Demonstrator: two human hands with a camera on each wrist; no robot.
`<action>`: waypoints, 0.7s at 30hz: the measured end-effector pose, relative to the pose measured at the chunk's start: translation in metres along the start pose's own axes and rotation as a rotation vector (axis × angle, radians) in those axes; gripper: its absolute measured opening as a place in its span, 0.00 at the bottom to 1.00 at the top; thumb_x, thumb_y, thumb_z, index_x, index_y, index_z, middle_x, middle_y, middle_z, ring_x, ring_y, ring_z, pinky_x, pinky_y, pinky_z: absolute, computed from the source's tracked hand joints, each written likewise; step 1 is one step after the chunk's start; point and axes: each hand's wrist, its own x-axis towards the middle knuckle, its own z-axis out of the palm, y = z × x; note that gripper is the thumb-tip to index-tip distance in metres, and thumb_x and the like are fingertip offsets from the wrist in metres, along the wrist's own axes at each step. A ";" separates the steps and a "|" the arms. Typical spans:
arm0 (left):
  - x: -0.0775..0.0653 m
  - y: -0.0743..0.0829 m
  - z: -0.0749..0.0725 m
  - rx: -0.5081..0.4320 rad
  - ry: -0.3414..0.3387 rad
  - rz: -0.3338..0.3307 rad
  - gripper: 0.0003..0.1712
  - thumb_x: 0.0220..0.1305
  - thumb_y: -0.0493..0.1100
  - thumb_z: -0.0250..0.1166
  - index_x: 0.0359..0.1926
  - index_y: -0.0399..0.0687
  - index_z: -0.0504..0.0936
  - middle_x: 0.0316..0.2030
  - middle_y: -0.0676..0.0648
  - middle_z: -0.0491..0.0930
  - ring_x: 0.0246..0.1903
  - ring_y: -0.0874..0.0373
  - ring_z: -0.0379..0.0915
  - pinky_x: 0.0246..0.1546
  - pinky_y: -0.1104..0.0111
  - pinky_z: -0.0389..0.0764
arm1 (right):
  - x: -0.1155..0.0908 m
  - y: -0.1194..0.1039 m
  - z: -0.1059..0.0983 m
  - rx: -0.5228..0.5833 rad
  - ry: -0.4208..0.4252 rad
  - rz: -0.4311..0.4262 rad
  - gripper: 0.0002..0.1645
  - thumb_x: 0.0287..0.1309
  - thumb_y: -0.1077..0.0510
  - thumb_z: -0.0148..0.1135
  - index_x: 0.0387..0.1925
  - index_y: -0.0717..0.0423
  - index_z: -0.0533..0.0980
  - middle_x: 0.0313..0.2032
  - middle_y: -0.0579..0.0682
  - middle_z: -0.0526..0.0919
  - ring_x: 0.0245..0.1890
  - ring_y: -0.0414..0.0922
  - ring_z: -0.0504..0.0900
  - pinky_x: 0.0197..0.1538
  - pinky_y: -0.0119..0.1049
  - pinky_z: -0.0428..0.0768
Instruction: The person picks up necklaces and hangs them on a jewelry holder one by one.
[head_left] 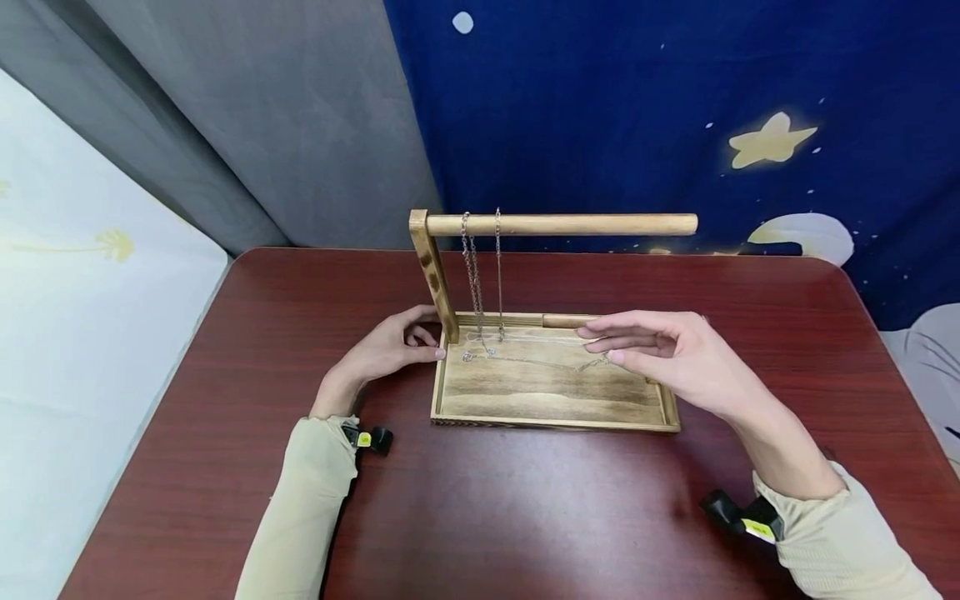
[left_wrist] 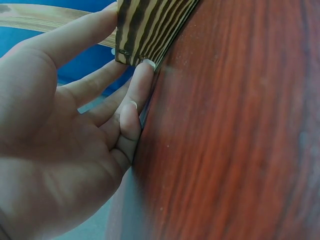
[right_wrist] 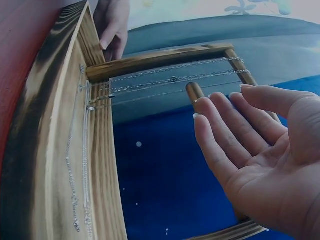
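A wooden jewelry stand has a shallow tray [head_left: 547,404], a left upright [head_left: 433,275] and a horizontal bar [head_left: 585,224]. Silver chain necklaces [head_left: 474,271] hang near the bar's left end. More thin necklaces [right_wrist: 72,185] lie in the tray, one with a small round pendant [head_left: 468,357]. At the tray's left end my left hand [head_left: 390,343] holds the wood between thumb and fingers; the left wrist view shows thumb and fingertips against the striped end wall [left_wrist: 150,30]. Over the tray's right end hovers my right hand [head_left: 667,350], fingers extended, palm [right_wrist: 270,165] bare.
The stand rests on a dark red wooden table [head_left: 540,517]. A blue curtain [head_left: 600,100] with stars and a grey curtain [head_left: 285,108] hang behind the table's back edge. The bar's right end is free, with no upright beneath it.
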 end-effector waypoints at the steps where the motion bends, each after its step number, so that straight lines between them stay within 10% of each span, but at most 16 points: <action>1: 0.000 0.000 0.000 -0.003 0.000 -0.001 0.40 0.60 0.40 0.73 0.71 0.44 0.66 0.39 0.41 0.81 0.40 0.51 0.78 0.40 0.68 0.77 | -0.001 0.001 0.000 -0.003 -0.002 0.001 0.21 0.65 0.69 0.61 0.59 0.59 0.78 0.52 0.53 0.85 0.52 0.50 0.83 0.51 0.34 0.80; 21: 0.000 0.000 0.000 -0.031 0.001 -0.001 0.39 0.60 0.39 0.73 0.70 0.44 0.67 0.39 0.41 0.82 0.40 0.51 0.78 0.38 0.69 0.78 | -0.010 0.027 0.009 -0.020 -0.002 0.122 0.23 0.66 0.64 0.62 0.62 0.54 0.77 0.55 0.52 0.83 0.54 0.53 0.82 0.49 0.36 0.81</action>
